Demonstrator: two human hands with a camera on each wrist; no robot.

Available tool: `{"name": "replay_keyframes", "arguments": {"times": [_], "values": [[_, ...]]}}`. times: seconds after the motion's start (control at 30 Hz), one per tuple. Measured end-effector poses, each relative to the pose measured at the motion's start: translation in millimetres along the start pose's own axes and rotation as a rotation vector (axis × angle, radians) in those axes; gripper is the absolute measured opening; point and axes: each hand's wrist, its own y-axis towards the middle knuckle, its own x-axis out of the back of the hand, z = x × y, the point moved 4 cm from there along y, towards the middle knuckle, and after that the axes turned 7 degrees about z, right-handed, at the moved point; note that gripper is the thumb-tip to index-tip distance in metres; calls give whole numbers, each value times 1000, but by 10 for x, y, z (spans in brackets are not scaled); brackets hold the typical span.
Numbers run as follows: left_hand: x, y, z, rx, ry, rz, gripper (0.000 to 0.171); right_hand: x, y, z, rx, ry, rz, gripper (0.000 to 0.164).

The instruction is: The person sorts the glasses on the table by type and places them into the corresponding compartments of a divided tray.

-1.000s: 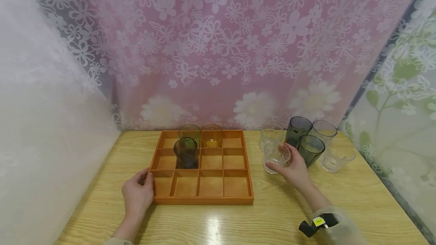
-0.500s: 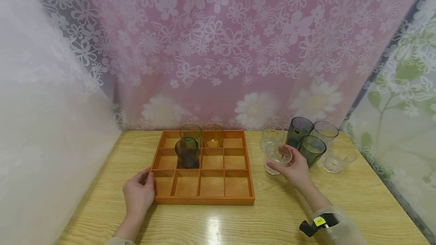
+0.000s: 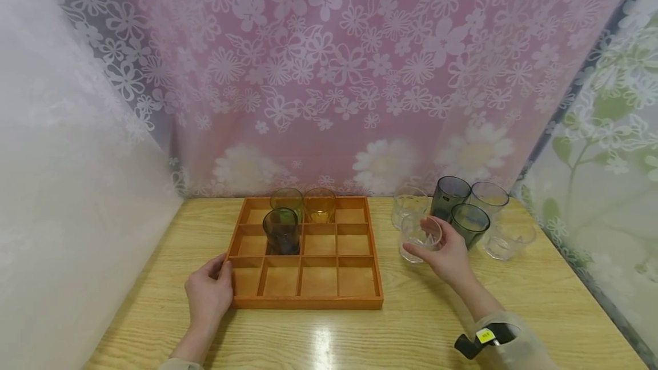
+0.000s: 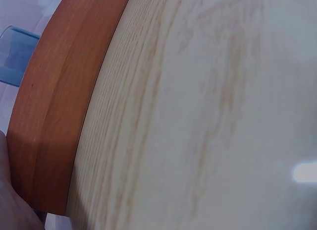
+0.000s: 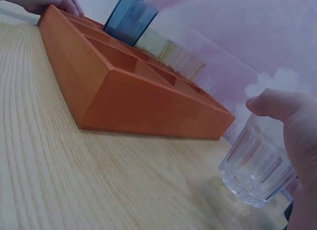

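My right hand (image 3: 448,251) holds a clear faceted drinking glass (image 3: 413,244) between thumb and fingers, to the right of a wooden divided tray (image 3: 308,303). In the right wrist view the thumb lies over the upper part of that glass (image 5: 257,163), whose base is close over the table. My left hand (image 3: 208,291) grips the tray's left side near the front corner. A dark grey glass (image 3: 281,236) stands in the middle row of the tray. Behind it, in the back row, are a green glass (image 3: 286,198) and an amber glass (image 3: 320,207).
Beyond my right hand stand a clear glass (image 3: 409,204), a dark tall glass (image 3: 448,196), a grey-green glass (image 3: 470,224), a pale glass with a dark rim (image 3: 490,198) and a low clear glass (image 3: 506,241). A floral curtain (image 3: 329,84) hangs behind the table.
My right hand and the clear glass in it have shifted very slightly to the right. My left hand and the tray hold their place.
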Motion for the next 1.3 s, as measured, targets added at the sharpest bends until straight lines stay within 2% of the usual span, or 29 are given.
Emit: {"name": "replay_keyframes", "arguments": {"times": [0.27, 0.93, 1.3], "values": [[4, -5, 8, 3, -2, 5, 22, 42, -45, 127, 17, -26, -3, 84], [20, -4, -37, -11, -17, 16, 23, -21, -135, 608, 34, 40, 44, 80], [28, -4, -6, 4, -32, 21, 24, -237, -186, 822, 160, 113, 88, 75]]}}
